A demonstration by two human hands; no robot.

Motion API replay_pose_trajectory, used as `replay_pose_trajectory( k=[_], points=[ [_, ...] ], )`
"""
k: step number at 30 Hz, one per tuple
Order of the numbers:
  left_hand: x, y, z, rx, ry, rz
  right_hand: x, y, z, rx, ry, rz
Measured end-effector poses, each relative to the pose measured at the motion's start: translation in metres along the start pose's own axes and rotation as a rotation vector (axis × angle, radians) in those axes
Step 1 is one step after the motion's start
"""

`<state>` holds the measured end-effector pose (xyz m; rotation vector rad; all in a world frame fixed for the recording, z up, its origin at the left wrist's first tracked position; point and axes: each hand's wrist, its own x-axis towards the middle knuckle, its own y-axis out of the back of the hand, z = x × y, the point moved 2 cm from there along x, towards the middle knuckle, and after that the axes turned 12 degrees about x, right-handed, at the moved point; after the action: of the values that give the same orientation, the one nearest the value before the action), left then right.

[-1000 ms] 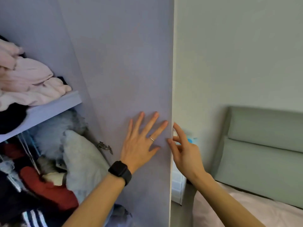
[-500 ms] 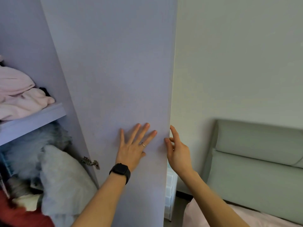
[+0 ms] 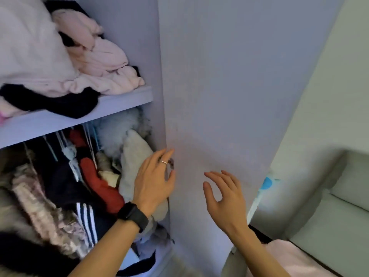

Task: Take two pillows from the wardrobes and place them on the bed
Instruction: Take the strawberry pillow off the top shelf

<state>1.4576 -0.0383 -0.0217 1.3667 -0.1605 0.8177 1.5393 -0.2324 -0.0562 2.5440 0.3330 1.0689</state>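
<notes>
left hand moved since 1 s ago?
Yes. The left hand slid left off the wardrobe door panel, past its hinge edge, and is now over the grey pillow inside.

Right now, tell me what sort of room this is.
Most likely a bedroom: an open wardrobe with clothes on hangers and folded pink ones on a shelf, and a bed with a padded headboard beside it.

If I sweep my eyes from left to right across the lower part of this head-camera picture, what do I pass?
Black garment with white stripes → red garment → grey cushion → left hand → open wardrobe door → right hand → pink bedding → green headboard.
</notes>
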Motion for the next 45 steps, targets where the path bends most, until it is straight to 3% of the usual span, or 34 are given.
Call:
replay_pose_trajectory(
  k=[6,14,21,29,34,40,45],
  points=[
    [-0.027,0.055,-0.069,0.153,0.196,0.099,0.032,-0.080,-0.058,0.179,0.285,-0.146],
    [-0.037,0.152,-0.110,0.359,0.407,0.280,0.074,-0.148,-0.137,0.394,0.409,-0.337],
    [0.012,0.250,-0.122,0.518,0.500,0.434,0.163,-0.172,-0.223,0.539,0.561,-0.335],
    [0.085,0.354,-0.151,0.576,0.584,0.560,0.284,-0.189,-0.302,0.624,0.489,-0.404],
    [0.134,0.398,-0.194,0.695,0.683,0.512,0.358,-0.219,-0.341,0.595,0.439,-0.460],
    [0.196,0.430,-0.266,0.725,0.768,0.420,0.428,-0.274,-0.385,0.482,0.220,-0.603],
    [0.238,0.447,-0.327,0.621,0.925,0.319,0.467,-0.319,-0.424,0.537,0.065,-0.760]
  ],
)
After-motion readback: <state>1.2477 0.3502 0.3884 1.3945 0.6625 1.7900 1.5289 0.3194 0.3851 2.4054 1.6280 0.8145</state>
